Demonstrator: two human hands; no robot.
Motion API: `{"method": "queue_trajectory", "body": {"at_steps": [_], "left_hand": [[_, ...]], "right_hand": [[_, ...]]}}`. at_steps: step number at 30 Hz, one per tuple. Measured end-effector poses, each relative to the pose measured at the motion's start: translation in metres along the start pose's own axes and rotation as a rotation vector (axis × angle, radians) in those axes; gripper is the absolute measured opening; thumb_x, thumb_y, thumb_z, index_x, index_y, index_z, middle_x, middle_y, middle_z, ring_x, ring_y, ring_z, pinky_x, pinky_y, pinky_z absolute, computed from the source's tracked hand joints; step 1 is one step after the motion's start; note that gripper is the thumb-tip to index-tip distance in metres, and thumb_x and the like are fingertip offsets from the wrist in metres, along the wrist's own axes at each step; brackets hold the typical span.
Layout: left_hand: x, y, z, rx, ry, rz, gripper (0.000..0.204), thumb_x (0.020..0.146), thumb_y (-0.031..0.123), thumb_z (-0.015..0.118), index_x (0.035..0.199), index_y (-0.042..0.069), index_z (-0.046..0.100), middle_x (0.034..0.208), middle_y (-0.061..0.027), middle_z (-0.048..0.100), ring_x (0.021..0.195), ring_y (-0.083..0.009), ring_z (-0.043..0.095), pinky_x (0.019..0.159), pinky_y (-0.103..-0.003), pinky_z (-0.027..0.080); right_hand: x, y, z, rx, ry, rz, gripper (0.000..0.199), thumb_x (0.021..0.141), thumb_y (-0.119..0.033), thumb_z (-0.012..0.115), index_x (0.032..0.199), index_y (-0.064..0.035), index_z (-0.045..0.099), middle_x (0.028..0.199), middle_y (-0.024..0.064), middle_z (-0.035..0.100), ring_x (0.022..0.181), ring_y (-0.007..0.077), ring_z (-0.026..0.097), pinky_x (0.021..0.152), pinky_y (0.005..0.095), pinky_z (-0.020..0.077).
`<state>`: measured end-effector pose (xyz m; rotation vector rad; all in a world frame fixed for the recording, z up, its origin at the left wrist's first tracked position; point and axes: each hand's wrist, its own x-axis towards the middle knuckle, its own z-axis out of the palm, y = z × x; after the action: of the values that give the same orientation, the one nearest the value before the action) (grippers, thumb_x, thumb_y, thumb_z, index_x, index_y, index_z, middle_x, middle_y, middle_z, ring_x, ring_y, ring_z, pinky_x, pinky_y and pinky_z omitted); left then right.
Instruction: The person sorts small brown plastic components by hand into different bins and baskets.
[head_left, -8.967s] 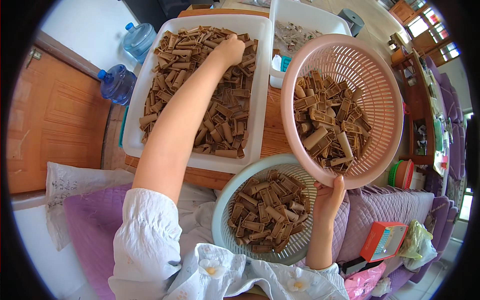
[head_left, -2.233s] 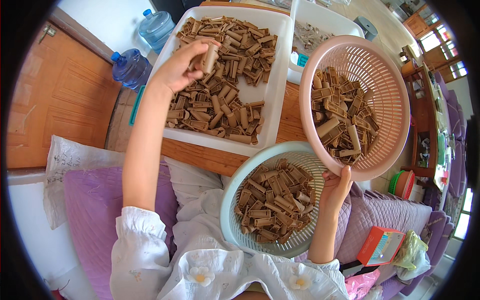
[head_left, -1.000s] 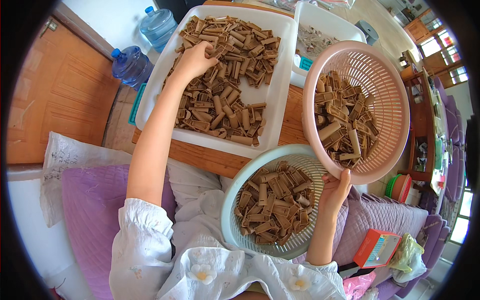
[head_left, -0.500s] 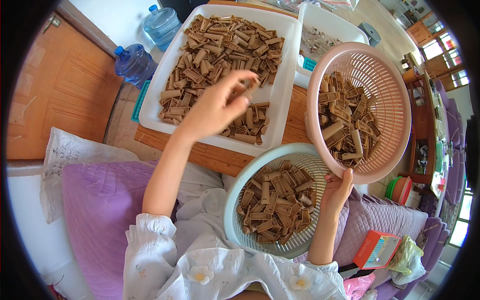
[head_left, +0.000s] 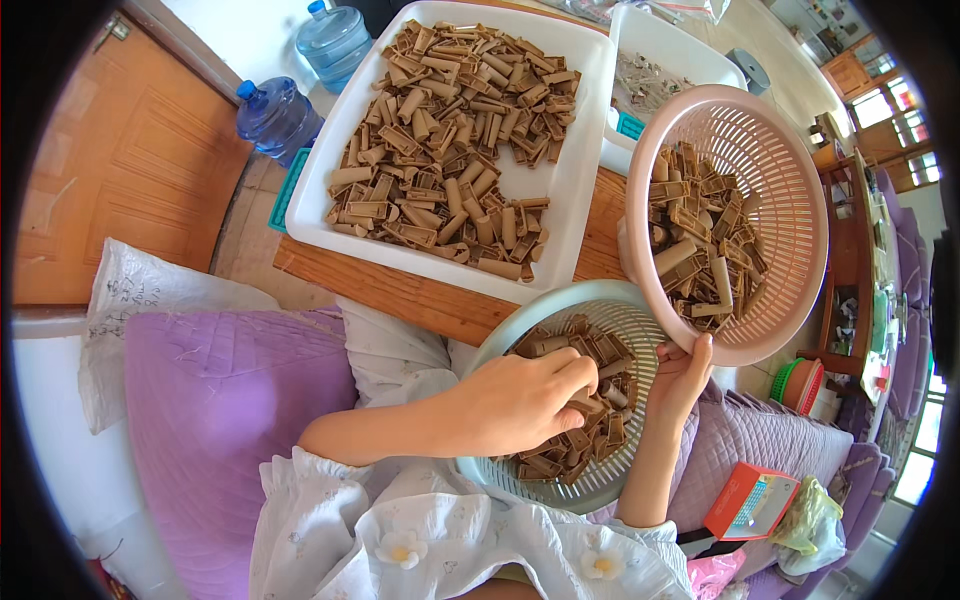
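White flower-trimmed blouse, ruffled short sleeves

The tray [head_left: 575,200] of pieces [head_left: 450,140] lies on the table [head_left: 420,300]; right of it stands the tilted basket [head_left: 800,200]. Before both, the second basket [head_left: 500,345] sits on the lap.

Home: purple sofa [head_left: 230,400], wooden door [head_left: 120,180], water bottles [head_left: 280,115].

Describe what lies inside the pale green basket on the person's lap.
The green basket holds a heap of small brown plastic pieces. The left hand rests over the heap, fingers closed on one piece, so the pieces under the hand and the basket's bottom are hidden.
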<state>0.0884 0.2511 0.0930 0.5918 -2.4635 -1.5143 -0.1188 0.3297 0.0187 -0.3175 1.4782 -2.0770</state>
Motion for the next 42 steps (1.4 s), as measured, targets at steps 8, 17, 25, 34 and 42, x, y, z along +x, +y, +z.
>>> {"method": "queue_trajectory", "body": {"at_steps": [8,17,25,34,42], "left_hand": [[0.007,-0.005,-0.065,0.204,0.234,-0.097,0.030,0.068,0.015,0.065,0.094,0.007,0.053,0.089,-0.0070,0.060,0.075,-0.0186,0.060,0.062,-0.028,0.047],[0.032,-0.153,-0.181,1.147,0.399,-0.389,0.031,0.068,0.003,0.061,0.099,0.003,0.056,0.109,-0.0088,0.049,0.100,-0.0237,0.047,0.088,-0.034,0.039],[0.025,-0.133,-0.189,0.667,0.412,-0.471,0.023,0.078,0.016,0.056,0.092,0.004,0.044,0.101,-0.0118,0.056,0.092,-0.0284,0.054,0.077,-0.039,0.042],[0.014,-0.125,-0.177,-0.124,0.392,-0.357,0.039,0.085,0.021,0.047,0.122,0.014,0.037,0.098,-0.0103,0.056,0.080,-0.0131,0.056,0.074,-0.029,0.045],[0.015,-0.100,-0.136,-0.506,0.417,-0.113,0.026,0.080,0.011,0.054,0.105,0.009,0.048,0.088,-0.0064,0.057,0.076,-0.0113,0.057,0.073,-0.025,0.047]], "right_hand": [[0.000,0.000,0.003,-0.001,0.012,-0.013,0.018,0.084,-0.022,0.048,0.089,-0.0045,0.045,0.079,0.0065,0.054,0.058,0.0129,0.049,0.053,0.0245,0.0428],[-0.001,0.000,0.004,0.004,0.012,-0.002,0.018,0.084,-0.021,0.049,0.089,-0.0047,0.044,0.079,0.0067,0.054,0.058,0.0134,0.050,0.053,0.0248,0.0430],[-0.001,0.001,0.002,0.003,0.018,-0.015,0.017,0.085,-0.021,0.048,0.089,-0.0050,0.045,0.079,0.0060,0.054,0.058,0.0134,0.050,0.053,0.0249,0.0431],[0.000,0.001,0.001,-0.003,0.020,-0.005,0.018,0.085,-0.022,0.049,0.089,-0.0051,0.046,0.079,0.0056,0.054,0.058,0.0127,0.050,0.053,0.0250,0.0432],[-0.001,0.000,0.004,-0.011,-0.001,-0.010,0.018,0.085,-0.023,0.049,0.089,-0.0051,0.046,0.078,0.0057,0.054,0.058,0.0122,0.049,0.053,0.0247,0.0430]]}}
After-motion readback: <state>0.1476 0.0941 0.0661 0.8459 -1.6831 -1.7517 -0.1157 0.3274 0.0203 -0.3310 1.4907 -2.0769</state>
